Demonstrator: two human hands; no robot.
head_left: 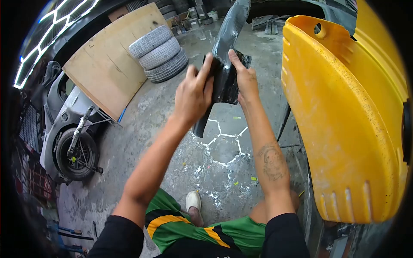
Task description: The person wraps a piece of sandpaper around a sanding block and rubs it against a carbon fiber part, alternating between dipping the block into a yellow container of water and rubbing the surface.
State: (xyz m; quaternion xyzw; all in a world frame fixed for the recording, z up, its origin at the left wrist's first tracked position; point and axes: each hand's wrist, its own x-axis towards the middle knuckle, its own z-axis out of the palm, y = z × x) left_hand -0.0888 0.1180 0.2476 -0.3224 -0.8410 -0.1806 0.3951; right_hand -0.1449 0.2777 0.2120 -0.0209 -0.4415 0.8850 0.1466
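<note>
A long, glossy dark part [230, 36] is held up in front of me, slanting from the top of the view down to a narrow lower end. My right hand [246, 79] grips its right side, thumb up along the edge. On the left side, my left hand [193, 92] is pressed with bent fingers against a black piece at the part's middle; whether that piece is separate I cannot tell. The left fingertips are partly hidden and slightly blurred.
Large yellow panels [340, 116] stand close on the right. Three stacked tires [161, 56] and a wooden board [114, 60] are at the upper left. A motorcycle wheel [77, 154] is at the left. Wet grey floor [129, 172] lies below.
</note>
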